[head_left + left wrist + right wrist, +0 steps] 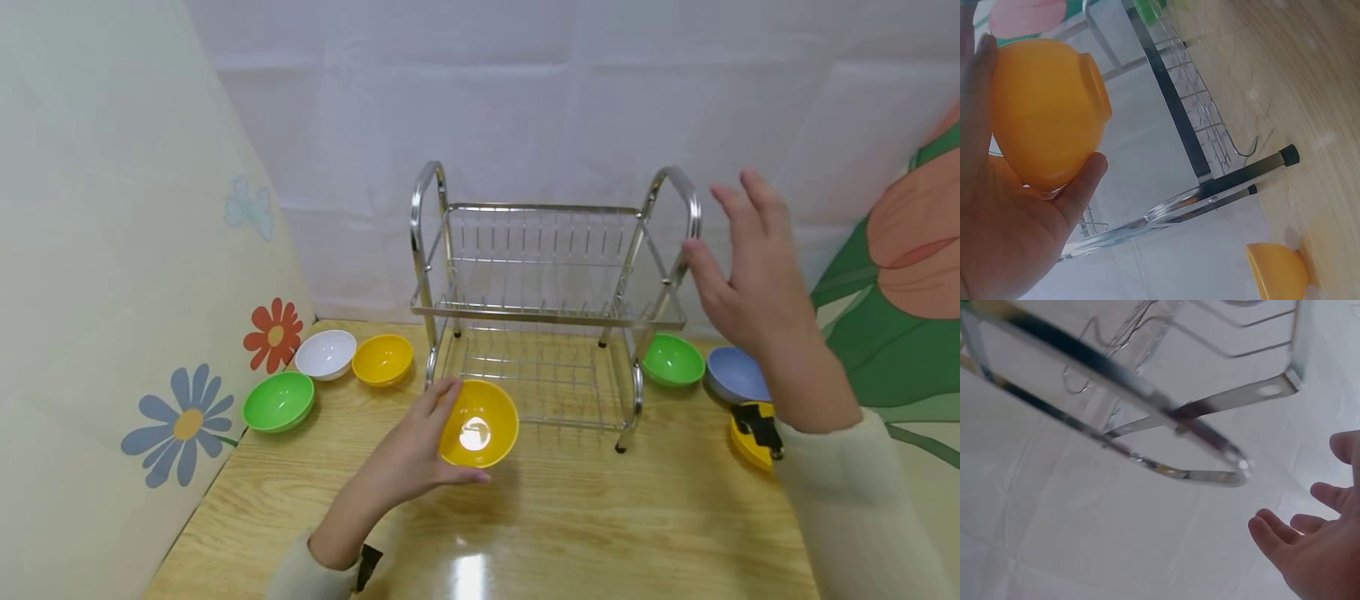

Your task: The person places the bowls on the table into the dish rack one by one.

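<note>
In the head view my left hand (408,454) grips a yellow bowl (487,425) by its side, thumb at the near edge and fingers at the far one. The bowl is held in front of a two-tier metal dish rack (547,317), its inside facing me. From the left wrist view, the same yellow bowl (1047,106) shows its outer wall and foot ring between thumb and fingers. My right hand (765,275) is raised beside the rack's right handle, fingers spread, holding nothing. The right wrist view shows that hand (1322,537) apart from the rack's metal frame (1197,419).
Left of the rack stand a white bowl (326,354), another yellow bowl (383,361) and a green bowl (278,402). To its right are a green bowl (672,361), a blue bowl (735,375) and a yellow bowl (750,446), partly behind my right arm. All rest on the wooden table (585,517).
</note>
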The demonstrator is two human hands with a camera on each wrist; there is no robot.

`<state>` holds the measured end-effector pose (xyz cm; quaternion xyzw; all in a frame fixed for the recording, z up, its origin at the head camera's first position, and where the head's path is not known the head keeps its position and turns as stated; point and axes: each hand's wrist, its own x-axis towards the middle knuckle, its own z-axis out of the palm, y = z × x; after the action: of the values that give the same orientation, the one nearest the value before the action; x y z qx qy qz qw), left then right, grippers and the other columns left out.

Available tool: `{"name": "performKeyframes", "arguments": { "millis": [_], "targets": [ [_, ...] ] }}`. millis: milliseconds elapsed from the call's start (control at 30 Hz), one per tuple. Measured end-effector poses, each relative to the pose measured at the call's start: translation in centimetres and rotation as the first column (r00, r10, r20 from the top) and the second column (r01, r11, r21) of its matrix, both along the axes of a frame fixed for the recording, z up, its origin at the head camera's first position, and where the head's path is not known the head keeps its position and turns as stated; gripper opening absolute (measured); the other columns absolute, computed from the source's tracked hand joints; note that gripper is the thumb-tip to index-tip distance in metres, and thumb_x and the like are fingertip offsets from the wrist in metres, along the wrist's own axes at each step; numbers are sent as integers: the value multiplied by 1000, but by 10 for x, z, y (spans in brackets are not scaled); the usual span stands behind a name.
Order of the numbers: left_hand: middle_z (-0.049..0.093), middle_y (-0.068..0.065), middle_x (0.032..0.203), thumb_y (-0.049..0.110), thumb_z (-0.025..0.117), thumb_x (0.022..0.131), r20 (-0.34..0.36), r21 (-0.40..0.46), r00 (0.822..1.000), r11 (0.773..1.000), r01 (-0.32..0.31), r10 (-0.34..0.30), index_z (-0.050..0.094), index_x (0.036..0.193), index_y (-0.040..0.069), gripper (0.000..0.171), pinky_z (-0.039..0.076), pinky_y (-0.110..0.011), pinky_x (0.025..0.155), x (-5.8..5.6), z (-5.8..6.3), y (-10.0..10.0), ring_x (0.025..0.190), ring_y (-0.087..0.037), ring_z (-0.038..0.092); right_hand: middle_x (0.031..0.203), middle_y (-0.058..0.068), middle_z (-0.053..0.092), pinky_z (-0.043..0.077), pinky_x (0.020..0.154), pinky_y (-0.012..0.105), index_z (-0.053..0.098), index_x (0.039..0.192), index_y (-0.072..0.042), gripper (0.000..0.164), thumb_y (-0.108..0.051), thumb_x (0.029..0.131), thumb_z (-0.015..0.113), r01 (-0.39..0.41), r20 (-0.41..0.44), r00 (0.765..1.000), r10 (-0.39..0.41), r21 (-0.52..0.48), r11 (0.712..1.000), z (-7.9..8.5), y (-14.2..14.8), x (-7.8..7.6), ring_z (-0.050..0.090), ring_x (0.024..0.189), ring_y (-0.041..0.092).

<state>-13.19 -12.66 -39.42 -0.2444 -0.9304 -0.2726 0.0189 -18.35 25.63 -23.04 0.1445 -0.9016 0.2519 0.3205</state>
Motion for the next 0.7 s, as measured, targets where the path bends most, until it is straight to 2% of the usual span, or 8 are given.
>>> {"name": "performKeyframes", "arguments": {
  "millis": [67,133,200,300,367,467,567,700],
  "targets": [
    [25,-13,165,71,80,67,-5,-10,1000,1000,1,-1,22,162,11,127,41,-52,113,0,0,2,147,-39,34,168,9,16,21,121,62,34,157,-9,59,-31,105,52,-29,-101,994,28,-13,999,-3,-5,11,19,153,33],
    [25,-12,165,72,80,67,-9,-15,1000,1000,1,-1,22,162,12,127,42,-51,112,1,0,3,146,-38,36,165,11,25,29,120,54,41,152,-4,58,-37,105,51,-54,-218,975,49,-17,998,-7,-12,21,31,148,35],
    [26,-12,165,73,80,67,-15,-14,1000,1000,7,-7,22,162,12,127,44,-51,111,1,1,5,145,-37,38,159,15,37,36,117,47,49,145,1,60,-44,104,49,-78,-340,938,64,-28,997,-14,-22,30,43,139,39],
    [26,-13,165,73,80,67,-21,-8,1000,1000,13,-13,22,162,12,127,45,-51,109,2,3,8,143,-37,41,146,22,52,42,113,38,57,133,7,63,-49,104,47,-132,-495,865,83,-65,989,-26,-40,42,54,127,42],
    [27,-13,164,72,80,67,-26,-7,1000,1000,17,-17,23,162,11,126,46,-51,109,2,3,9,143,-37,42,138,24,58,42,114,34,60,128,9,61,-47,105,49,-186,-557,823,113,-77,979,-36,-53,48,56,127,38],
    [27,-13,164,71,81,67,-30,-6,999,1000,22,-22,24,161,9,126,46,-50,109,3,4,11,142,-37,42,132,25,61,41,114,30,62,122,11,54,-40,106,51,-260,-601,781,173,-61,964,-52,-69,55,58,125,34],
    [27,-14,164,71,81,67,-35,-2,999,999,32,-32,25,161,7,126,45,-50,110,3,4,13,143,-37,41,129,26,62,41,113,26,63,120,11,50,-35,107,50,-289,-587,778,224,-17,957,-68,-77,60,60,120,37],
    [27,-15,164,69,82,67,-44,0,998,999,41,-41,26,160,6,126,44,-50,111,3,4,14,144,-37,40,129,29,61,39,115,26,62,123,12,48,-31,108,49,-302,-529,808,261,8,953,-89,-81,62,59,116,43]
  ]
}}
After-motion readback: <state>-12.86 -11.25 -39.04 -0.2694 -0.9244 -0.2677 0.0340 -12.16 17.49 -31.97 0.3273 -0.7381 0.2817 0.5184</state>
